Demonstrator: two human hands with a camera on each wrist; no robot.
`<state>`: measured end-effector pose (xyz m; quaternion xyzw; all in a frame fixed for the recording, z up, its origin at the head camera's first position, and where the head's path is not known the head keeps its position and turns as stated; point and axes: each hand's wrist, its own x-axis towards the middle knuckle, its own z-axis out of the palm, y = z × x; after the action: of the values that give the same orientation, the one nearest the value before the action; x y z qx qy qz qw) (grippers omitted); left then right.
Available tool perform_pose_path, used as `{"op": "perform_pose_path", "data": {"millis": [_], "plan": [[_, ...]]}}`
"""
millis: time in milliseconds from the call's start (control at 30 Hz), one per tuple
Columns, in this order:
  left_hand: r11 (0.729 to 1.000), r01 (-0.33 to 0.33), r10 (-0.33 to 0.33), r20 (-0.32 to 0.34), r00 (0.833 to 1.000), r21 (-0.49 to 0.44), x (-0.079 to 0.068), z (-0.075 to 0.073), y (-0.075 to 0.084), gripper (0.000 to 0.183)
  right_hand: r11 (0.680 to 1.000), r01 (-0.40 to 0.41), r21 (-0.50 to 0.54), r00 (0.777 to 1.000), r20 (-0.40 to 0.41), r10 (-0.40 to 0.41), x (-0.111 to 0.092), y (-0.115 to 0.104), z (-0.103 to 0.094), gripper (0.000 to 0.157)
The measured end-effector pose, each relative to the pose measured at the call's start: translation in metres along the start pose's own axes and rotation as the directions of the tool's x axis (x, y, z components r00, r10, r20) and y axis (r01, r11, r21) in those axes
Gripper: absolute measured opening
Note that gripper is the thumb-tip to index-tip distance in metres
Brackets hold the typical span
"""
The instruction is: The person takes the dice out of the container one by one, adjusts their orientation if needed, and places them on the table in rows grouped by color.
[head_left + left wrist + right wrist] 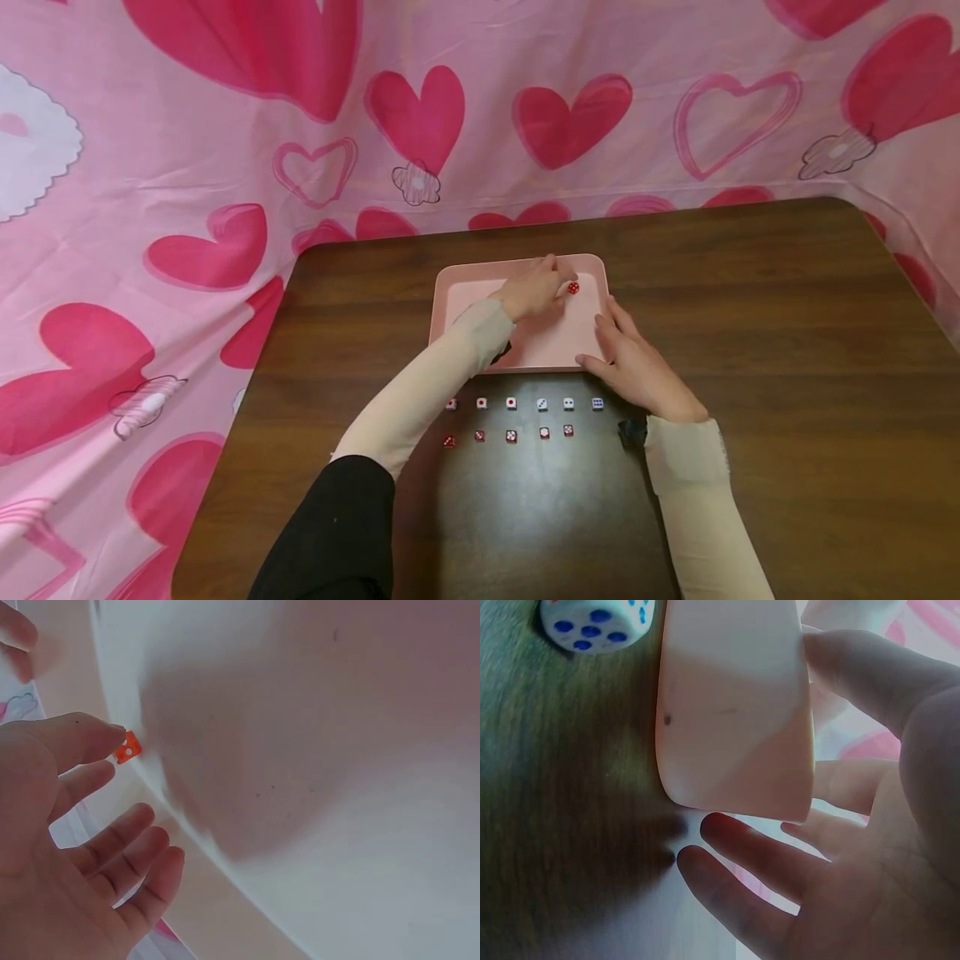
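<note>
My left hand (531,287) reaches over the shallow pink tray (442,292). A red die (573,287) with white pips sits at its fingertips. In the left wrist view, the thumb and index finger pinch this red die (128,746), and the other fingers are spread loosely. My right hand (637,367) holds the tray's near right corner. Seen from the right wrist, its thumb lies at the rim of the tray (735,727), with the fingers around the corner. The sleeve hides part of the tray's left side.
In front of the tray, a row of several white dice (512,403) lies on the brown wooden table (787,333). Nearer me is a row of several red dice (512,436). Behind the table hangs a pink cloth (487,50) with hearts.
</note>
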<state>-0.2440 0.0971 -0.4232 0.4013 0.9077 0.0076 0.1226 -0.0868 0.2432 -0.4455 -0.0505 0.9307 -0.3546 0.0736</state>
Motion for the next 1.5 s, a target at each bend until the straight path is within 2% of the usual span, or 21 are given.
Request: {"op": "perform_pose_path", "data": {"millis": [167,633,1500], "plan": [[1.000,-0.014,0.014,0.000,1.000,0.025,0.0003,0.0020,0.0000,0.035,1.000,0.003,0.005,1.000,-0.002,-0.003,-0.0008,-0.0015,-0.0002,0.079],[1.000,-0.023,0.023,-0.036,0.999,0.004,0.0001,0.0050,0.0011,0.022,1.000,-0.023,0.017,1.000,0.010,0.023,-0.0007,-0.0027,0.0001,0.080],[0.999,-0.036,0.037,-0.012,0.999,0.028,-0.0002,0.0088,0.0010,0.023,0.999,-0.043,0.022,0.999,0.029,0.042,-0.0022,-0.0039,-0.0020,0.081]]}}
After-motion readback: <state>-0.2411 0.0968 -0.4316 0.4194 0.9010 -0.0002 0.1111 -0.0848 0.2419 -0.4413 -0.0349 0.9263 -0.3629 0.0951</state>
